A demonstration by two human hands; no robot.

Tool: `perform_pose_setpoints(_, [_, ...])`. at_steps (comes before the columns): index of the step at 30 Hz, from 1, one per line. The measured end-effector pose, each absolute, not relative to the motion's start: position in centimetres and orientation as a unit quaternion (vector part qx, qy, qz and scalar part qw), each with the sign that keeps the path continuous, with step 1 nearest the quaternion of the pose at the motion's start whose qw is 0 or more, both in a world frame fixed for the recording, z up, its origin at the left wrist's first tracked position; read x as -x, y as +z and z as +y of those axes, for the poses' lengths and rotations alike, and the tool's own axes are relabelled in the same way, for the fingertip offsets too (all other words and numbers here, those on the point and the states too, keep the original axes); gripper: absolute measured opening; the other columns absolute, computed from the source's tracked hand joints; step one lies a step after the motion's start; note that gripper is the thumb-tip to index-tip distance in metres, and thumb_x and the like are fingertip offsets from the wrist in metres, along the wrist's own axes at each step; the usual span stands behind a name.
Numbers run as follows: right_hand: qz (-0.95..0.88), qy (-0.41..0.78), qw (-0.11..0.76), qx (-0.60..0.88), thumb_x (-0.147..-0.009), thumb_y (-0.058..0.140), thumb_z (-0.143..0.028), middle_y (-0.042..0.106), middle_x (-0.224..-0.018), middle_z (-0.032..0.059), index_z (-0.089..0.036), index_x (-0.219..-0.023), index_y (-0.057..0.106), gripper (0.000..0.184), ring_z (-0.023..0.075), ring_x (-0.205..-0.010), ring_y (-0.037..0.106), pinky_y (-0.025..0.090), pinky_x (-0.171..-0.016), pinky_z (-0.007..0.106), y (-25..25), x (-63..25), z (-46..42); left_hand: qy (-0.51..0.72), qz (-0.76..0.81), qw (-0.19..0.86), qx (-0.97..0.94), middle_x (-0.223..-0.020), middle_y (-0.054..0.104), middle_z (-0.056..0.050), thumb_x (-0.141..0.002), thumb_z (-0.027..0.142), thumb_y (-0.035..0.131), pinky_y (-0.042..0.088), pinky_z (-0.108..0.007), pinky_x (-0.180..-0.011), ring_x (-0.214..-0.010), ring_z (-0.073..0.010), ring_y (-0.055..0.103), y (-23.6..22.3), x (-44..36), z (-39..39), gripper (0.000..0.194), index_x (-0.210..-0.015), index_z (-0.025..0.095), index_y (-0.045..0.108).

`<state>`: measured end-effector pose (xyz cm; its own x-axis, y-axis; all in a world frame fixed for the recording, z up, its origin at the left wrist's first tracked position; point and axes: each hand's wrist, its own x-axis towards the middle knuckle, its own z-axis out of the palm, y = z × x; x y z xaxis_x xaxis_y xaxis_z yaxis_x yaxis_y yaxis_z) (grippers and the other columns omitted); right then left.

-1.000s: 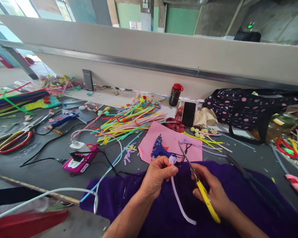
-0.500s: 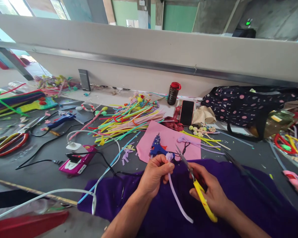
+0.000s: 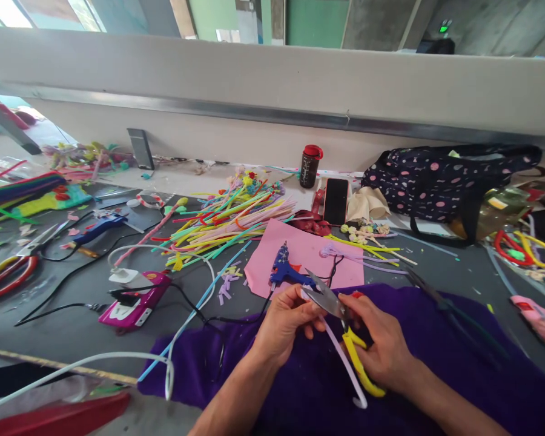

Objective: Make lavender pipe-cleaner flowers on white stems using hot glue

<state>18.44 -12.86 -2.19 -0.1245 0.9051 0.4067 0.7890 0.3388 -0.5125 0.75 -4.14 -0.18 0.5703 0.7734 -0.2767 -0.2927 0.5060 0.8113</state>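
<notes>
My left hand (image 3: 284, 324) is closed, pinching the top of a pale lilac pipe cleaner (image 3: 345, 363) that trails down over the purple cloth (image 3: 436, 375) on my lap. My right hand (image 3: 376, 342) grips yellow-handled scissors (image 3: 345, 330). Their grey blades lie across the pipe cleaner right beside my left fingertips. A blue glue gun (image 3: 285, 270) rests on a pink sheet (image 3: 306, 257) just beyond both hands.
A heap of coloured pipe cleaners (image 3: 229, 221) lies mid-table. A pink device (image 3: 134, 303) with black and white cables sits at left, red-handled scissors (image 3: 9, 275) at far left. A phone (image 3: 336, 201), a dark bottle (image 3: 309, 165) and a spotted bag (image 3: 440, 184) stand at the back.
The scissors have swung from upright to lying across the pipe cleaner, blades now at my left fingertips. My hands have come closer together. The view has shifted slightly.
</notes>
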Motion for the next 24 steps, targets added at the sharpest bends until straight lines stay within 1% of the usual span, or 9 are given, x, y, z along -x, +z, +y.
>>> perform_pose_setpoints(3, [-0.747,0.068,0.339,0.568,-0.079,0.054,-0.030,0.055,-0.091,0.0069,-0.019,-0.128,0.038,0.054,0.0203,-0.075,0.057,0.048,-0.064,0.032,-2.23,-18.50,-12.79,0.333,0.315,0.804,-0.380,-0.057,0.064,-0.001,-0.062,0.028,0.074,0.037,-0.014,-0.038,-0.046,-0.0096,0.058,-0.30,-0.78,-4.15,0.024,-0.070,0.014,0.056])
perform_pose_setpoints(7, [-0.763,0.053,0.328,0.555,-0.075,0.062,-0.032,0.056,-0.091,0.0081,-0.018,-0.129,0.037,0.061,0.0221,-0.078,0.057,0.049,-0.066,0.033,-2.26,-18.55,-12.71,0.357,0.290,0.787,-0.410,-0.060,0.065,-0.002,-0.065,0.029,0.073,0.038,-0.016,-0.039,-0.049,-0.0113,0.059,-0.54,-0.67,-4.18,0.023,-0.072,0.015,0.056])
perform_pose_setpoints(12, [-0.769,0.041,0.320,0.552,-0.073,0.066,-0.036,0.055,-0.089,0.0079,-0.018,-0.129,0.037,0.065,0.0221,-0.076,0.057,0.049,-0.064,0.034,-2.19,-18.69,-12.83,0.373,0.276,0.768,-0.442,-0.061,0.066,-0.002,-0.068,0.028,0.070,0.040,-0.017,-0.041,-0.052,-0.0133,0.061,-0.60,-0.61,-4.27,0.020,-0.070,0.016,0.054])
perform_pose_setpoints(18, [-0.770,0.038,0.323,0.550,-0.074,0.064,-0.035,0.055,-0.088,0.0077,-0.017,-0.127,0.039,0.062,0.0214,-0.076,0.056,0.049,-0.064,0.033,-2.00,-18.87,-12.92,0.377,0.289,0.751,-0.459,-0.057,0.065,-0.001,-0.062,0.037,0.074,0.041,-0.019,-0.042,-0.049,-0.0131,0.059,-0.27,-0.76,-4.37,0.028,-0.070,0.016,0.057])
perform_pose_setpoints(21, [-0.772,0.045,0.326,0.544,-0.076,0.061,-0.030,0.054,-0.088,0.0081,-0.017,-0.127,0.039,0.057,0.0218,-0.077,0.056,0.048,-0.065,0.033,-1.93,-18.99,-13.00,0.373,0.295,0.745,-0.467,-0.054,0.064,-0.001,-0.062,0.037,0.074,0.041,-0.019,-0.043,-0.047,-0.0123,0.058,-0.30,-0.74,-4.32,0.028,-0.069,0.016,0.058])
perform_pose_setpoints(24, [-0.767,0.064,0.332,0.546,-0.077,0.059,-0.027,0.054,-0.086,0.0068,-0.017,-0.127,0.040,0.054,0.0203,-0.074,0.055,0.047,-0.063,0.031,-1.95,-19.18,-13.09,0.352,0.296,0.751,-0.474,-0.055,0.065,-0.001,-0.063,0.035,0.074,0.041,-0.018,-0.043,-0.048,-0.0127,0.059,-0.43,-0.66,-4.26,0.027,-0.070,0.016,0.058])
